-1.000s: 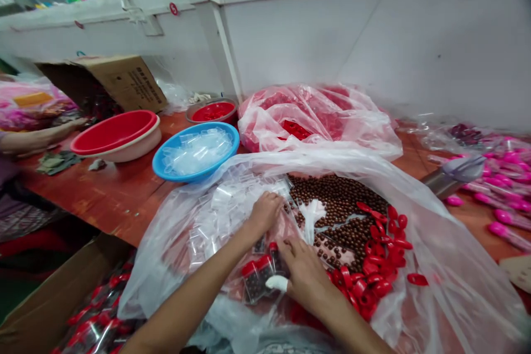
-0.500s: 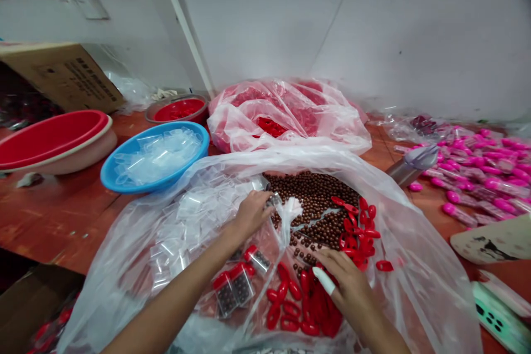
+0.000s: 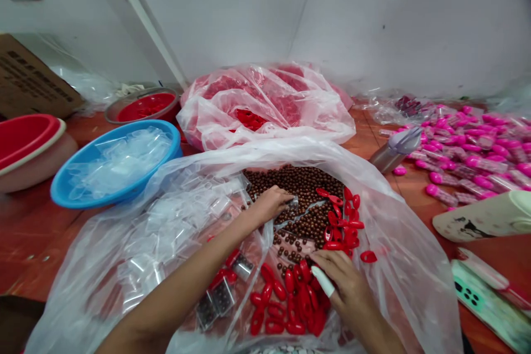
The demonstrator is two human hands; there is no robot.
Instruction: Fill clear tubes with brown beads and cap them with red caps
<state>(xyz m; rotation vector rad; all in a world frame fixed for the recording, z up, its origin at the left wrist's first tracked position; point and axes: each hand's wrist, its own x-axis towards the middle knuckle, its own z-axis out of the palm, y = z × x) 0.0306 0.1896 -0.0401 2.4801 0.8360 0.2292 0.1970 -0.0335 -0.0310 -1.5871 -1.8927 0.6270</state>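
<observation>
My left hand [image 3: 271, 204] reaches into the pile of small brown beads [image 3: 307, 199] inside a big clear plastic bag [image 3: 398, 243], its fingers closed on a small clear box [image 3: 293, 202] at the beads' edge. My right hand [image 3: 344, 285], with a white cot on one finger, rests curled on the heap of red plastic caps [image 3: 290, 298] in front of me. Filled boxes with red lids [image 3: 222, 293] lie under my left forearm. A heap of empty clear boxes [image 3: 174, 215] fills the bag's left side.
A blue bowl of clear boxes [image 3: 112, 166], a red basin [image 3: 25, 144] and a small red-filled bowl [image 3: 143, 106] stand at the left. Behind the bag sits a bag of red parts [image 3: 265, 102]. Pink-capped tubes [image 3: 477, 149] and a metal flask [image 3: 392, 150] lie at the right.
My view has swung right and down. My left hand moved from the clear boxes to the brown beads. My right hand left the filled boxes and came to the red caps.
</observation>
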